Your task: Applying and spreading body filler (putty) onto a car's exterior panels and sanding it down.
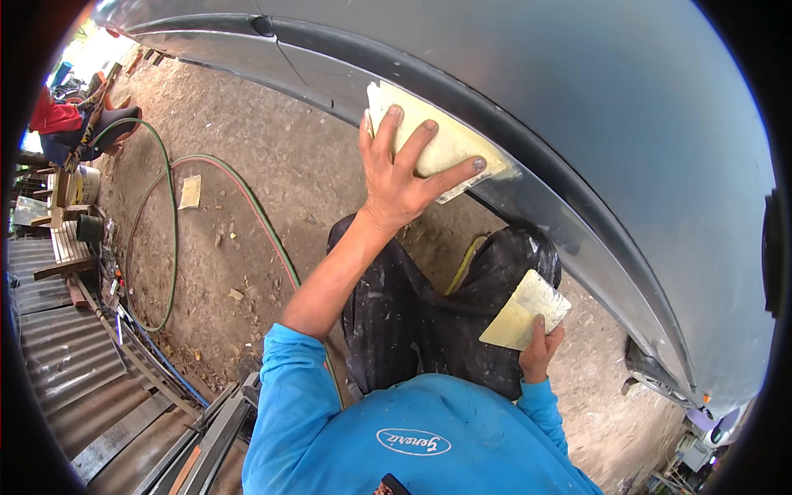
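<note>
My left hand point(400, 175) presses a pale yellow sheet point(445, 130) against the lower side of a grey car point(627, 124). Its fingers are spread over the sheet, just under the car's dark trim strip point(495, 124). White smears mark the sheet's edges. Above my right knee, my right hand point(541, 353) grips a stiff, pale yellow square sheet point(521, 312) with the thumb on top. Whitish stains cover that sheet's far corner; the fingers beneath are hidden.
Green and red hoses point(239, 186) loop over the dirt ground at left. A small yellowish sheet point(190, 191) lies there. Corrugated metal sheets point(70, 346) and wood pieces fill the left edge. A person in red point(59, 115) sits at the far left. A car wheel point(652, 375) shows at right.
</note>
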{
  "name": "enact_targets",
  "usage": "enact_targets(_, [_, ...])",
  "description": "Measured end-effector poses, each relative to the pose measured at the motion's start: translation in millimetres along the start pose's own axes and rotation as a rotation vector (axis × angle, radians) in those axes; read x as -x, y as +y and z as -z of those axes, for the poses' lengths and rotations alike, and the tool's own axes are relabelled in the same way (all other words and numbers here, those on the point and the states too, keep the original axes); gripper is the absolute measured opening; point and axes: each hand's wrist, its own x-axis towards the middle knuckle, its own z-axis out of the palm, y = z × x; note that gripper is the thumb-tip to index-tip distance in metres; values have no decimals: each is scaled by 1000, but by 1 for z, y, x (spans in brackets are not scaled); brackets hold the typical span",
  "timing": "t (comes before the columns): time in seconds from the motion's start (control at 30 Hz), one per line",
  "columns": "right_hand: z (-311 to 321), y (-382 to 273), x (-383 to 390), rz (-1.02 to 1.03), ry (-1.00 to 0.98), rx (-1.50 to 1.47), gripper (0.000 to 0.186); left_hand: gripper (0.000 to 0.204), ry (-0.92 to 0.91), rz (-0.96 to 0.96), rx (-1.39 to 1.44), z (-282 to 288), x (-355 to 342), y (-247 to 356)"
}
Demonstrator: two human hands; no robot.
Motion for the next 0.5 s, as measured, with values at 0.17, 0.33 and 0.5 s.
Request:
enact_targets(0.17, [7,3,0,-6,-3,73,33,40,21,29,29,-18,36,3])
enact_targets(0.33, [11,11,0,-29,-35,80,34,40,-23,62,41,-30,70,9])
enact_targets(0.5, [6,10,1,-17,10,6,35,36,-287,94,54,-6,83,14])
